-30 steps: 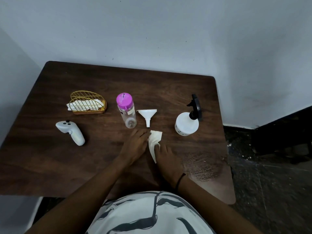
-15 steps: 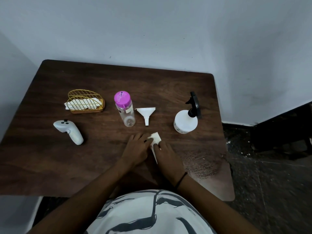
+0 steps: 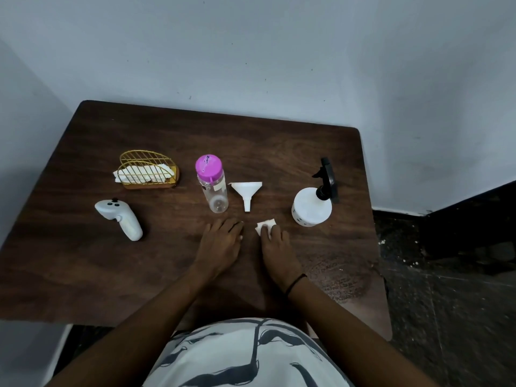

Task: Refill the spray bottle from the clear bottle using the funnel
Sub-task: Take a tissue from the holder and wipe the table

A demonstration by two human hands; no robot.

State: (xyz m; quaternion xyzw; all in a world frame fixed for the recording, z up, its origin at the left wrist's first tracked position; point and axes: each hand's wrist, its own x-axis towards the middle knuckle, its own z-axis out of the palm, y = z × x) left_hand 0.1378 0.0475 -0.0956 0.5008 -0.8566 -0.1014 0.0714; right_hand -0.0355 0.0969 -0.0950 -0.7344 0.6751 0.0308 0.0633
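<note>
— Where were your hands just then?

— Both were down on the table, toward the middle of its near edge. My left hand lay flat on the wood with the fingers relaxed and spread a little, holding nothing. My right hand sat just beside it, apart from it, with the fingers curled over a small folded tissue and pressing it to the tabletop.

— And the things for refilling?

— They stood in a row past my hands, across the middle of the table. The clear bottle with its pink cap on was just beyond my left hand. The funnel was next to it, untouched, wide end toward the far edge and spout toward me. The spray bottle stood toward the right edge, black trigger head still on.

— Anything else there?

— A wire holder with napkins sat toward the far left corner, and a white controller lay near the left edge.
</note>
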